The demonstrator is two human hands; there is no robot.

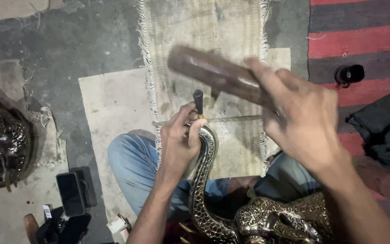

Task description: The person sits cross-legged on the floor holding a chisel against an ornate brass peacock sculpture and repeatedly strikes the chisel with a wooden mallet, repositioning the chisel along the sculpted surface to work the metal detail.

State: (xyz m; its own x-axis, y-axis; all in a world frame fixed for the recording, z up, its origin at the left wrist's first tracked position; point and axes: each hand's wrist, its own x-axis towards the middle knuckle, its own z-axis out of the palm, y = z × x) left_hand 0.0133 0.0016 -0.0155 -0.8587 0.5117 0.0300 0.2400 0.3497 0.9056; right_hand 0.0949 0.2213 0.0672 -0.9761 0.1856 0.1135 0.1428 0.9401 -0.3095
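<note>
At centre frame, I note the left hand (179, 142) closed around a small punch (198, 101) with a dark upright head, its lower end set against the curved neck of a patterned metal figure (204, 180). The right hand (303, 124) is wrapped tight round the handle end of a wooden mallet (213, 72), which is raised above and just beyond the punch; the mallet is blurred, and its head points up and to the left. The figure's neck rises from a larger patterned body low in the frame, between the knees in blue jeans (134, 167). Beneath lies a fringed mat (204, 27) over a pale sheet (109, 108) on the floor. A phone (71, 194) lies at lower left, a second metal piece (1, 140) at the left edge, a striped rug (362, 40) at right.
</note>
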